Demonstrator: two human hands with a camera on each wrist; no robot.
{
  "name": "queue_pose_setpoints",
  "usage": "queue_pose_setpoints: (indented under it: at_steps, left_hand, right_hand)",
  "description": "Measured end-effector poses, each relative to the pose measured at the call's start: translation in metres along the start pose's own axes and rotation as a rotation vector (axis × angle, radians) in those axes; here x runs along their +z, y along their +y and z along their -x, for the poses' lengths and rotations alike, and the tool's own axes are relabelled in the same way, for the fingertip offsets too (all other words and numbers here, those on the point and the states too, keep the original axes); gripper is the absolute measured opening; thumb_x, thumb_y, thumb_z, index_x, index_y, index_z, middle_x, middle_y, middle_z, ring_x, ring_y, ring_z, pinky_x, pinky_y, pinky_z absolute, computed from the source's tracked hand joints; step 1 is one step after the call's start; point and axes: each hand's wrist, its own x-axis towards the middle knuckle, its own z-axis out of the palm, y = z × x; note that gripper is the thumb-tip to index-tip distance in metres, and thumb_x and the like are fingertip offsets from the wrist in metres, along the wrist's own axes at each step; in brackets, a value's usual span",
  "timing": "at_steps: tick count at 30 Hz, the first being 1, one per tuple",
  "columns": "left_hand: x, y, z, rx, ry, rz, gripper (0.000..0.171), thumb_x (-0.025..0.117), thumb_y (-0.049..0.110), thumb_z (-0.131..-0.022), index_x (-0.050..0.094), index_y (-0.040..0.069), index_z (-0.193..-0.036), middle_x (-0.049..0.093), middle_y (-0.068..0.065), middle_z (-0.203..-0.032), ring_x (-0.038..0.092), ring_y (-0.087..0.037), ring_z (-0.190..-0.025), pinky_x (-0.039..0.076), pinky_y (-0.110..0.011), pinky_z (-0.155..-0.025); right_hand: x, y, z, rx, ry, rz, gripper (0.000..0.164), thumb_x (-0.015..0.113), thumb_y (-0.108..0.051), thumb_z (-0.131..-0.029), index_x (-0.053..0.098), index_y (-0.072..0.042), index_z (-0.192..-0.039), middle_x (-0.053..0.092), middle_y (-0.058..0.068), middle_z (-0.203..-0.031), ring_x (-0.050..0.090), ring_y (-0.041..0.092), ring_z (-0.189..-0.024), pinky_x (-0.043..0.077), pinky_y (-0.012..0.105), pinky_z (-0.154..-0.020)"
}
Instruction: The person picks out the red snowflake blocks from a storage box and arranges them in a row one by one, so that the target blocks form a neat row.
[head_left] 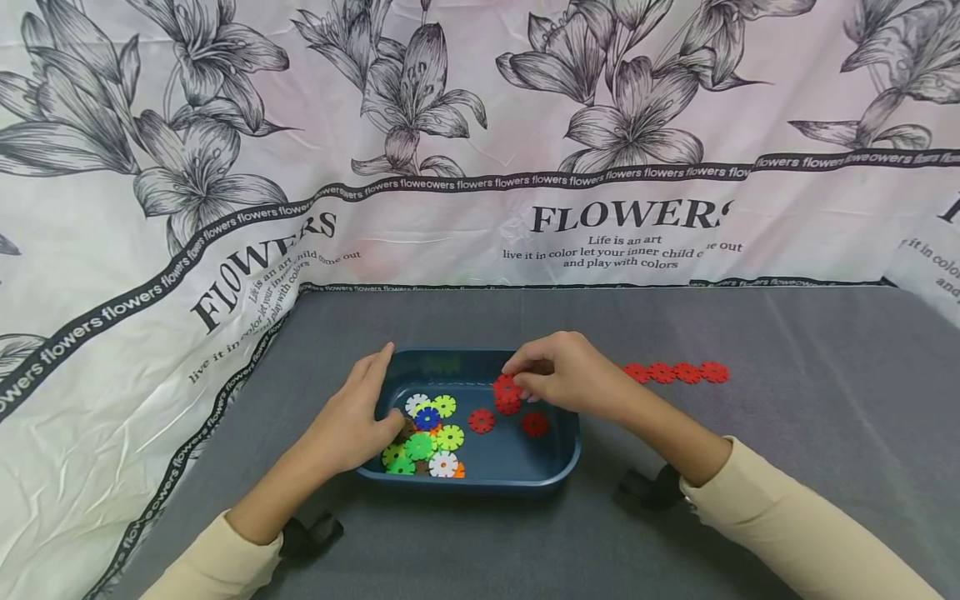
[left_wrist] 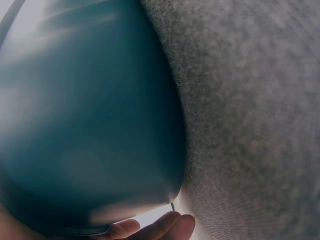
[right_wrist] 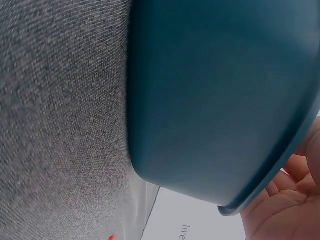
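Observation:
A dark blue plastic tray (head_left: pixel 480 483) stands on the table in the head view. My left hand (head_left: pixel 352 425) grips its left side, thumb inside the wall and fingers along the outside; those fingers (left_wrist: pixel 165 227) show under the tray's corner in the left wrist view. Over the right back rim, my right hand (head_left: pixel 566 375) pinches a red notched plastic disc (head_left: pixel 506 387) between thumb and fingers. Another red disc lies right below it, partly covered. Two more red discs, one left (head_left: pixel 482 421) and one right (head_left: pixel 535 424), lie apart on the tray floor.
Mixed discs in green, yellow, white, blue and orange heap at the tray's left, including a white one (head_left: pixel 443 464). A row of red discs (head_left: pixel 687 372) lies on the grey cloth right of the tray, partly behind my right hand. A flower-printed curtain (head_left: pixel 450 233) hangs behind.

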Motion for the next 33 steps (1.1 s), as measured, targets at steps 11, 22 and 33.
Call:
queue_pose_setpoints:
  at_steps: [11,22,33]
  left_hand:
    - [0.001,0.001,0.000,-0.006,-0.003,-0.001,0.086,0.061,0.015,-0.092,0.011,0.007,-0.161,0.020,-0.022,-0.160,0.036,-0.045,-0.139,0.036,-0.066,-0.102]
    - [0.000,0.001,0.000,-0.004,-0.001,-0.004,0.086,0.061,0.015,-0.092,0.012,0.006,-0.161,0.020,-0.022,-0.160,0.036,-0.045,-0.138,0.036,-0.066,-0.102]
    - [0.000,0.001,0.000,-0.004,0.000,-0.006,0.086,0.061,0.014,-0.092,0.012,0.007,-0.161,0.020,-0.022,-0.159,0.037,-0.045,-0.137,0.037,-0.066,-0.101]
  right_hand:
    - [-0.005,0.002,0.001,0.015,-0.014,-0.039,0.019,0.066,0.004,-0.091,0.075,0.001,-0.107,0.071,0.003,-0.082,0.068,0.016,-0.068,0.057,0.028,-0.066]
    - [-0.012,0.003,-0.001,0.035,-0.023,-0.088,0.017,0.065,0.004,-0.092,0.074,0.004,-0.107,0.069,0.004,-0.078,0.069,0.016,-0.067,0.059,0.032,-0.067]
    - [-0.018,0.007,0.000,0.078,-0.027,-0.152,0.017,0.064,0.004,-0.092,0.074,0.006,-0.106,0.070,0.007,-0.078,0.071,0.021,-0.069,0.059,0.037,-0.068]
